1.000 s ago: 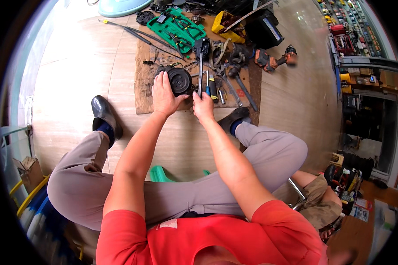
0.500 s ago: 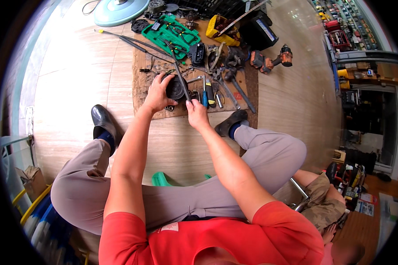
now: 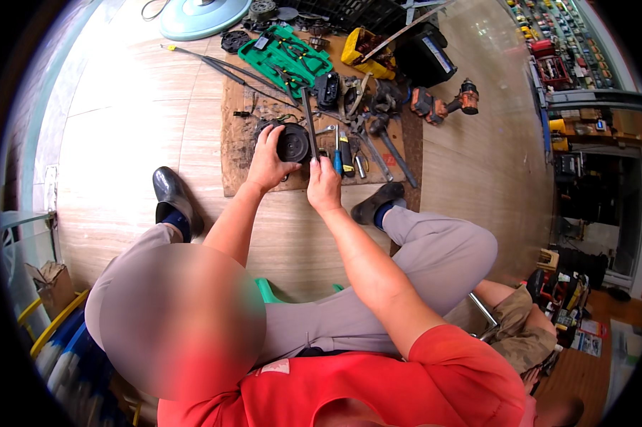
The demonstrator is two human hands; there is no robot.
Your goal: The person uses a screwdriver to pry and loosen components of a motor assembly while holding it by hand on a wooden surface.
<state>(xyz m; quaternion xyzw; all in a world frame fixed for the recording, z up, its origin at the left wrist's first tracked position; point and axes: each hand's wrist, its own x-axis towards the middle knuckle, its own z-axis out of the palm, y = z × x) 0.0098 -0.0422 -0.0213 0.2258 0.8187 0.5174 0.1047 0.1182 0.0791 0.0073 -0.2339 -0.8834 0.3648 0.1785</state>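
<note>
My left hand curves its fingers and thumb around the near left side of a round black grooved disc, which looks like a pulley. The disc rests low over the stained cardboard sheet. Just right of it, my right hand grips the near end of a long flat dark metal bar. The bar points away from me and passes close beside the disc; whether they touch I cannot tell. A blue-handled screwdriver and a black and yellow utility knife lie right of my right hand.
A hammer, pliers and an orange and black cordless drill lie to the right. Farther off are a green tool case, a yellow container and a black box-shaped battery. Another person's leg shows at lower right.
The bar has swung from a leftward slant to nearly straight ahead, away from over the disc. My left hand still holds the disc. The whole view has shifted slightly.
</note>
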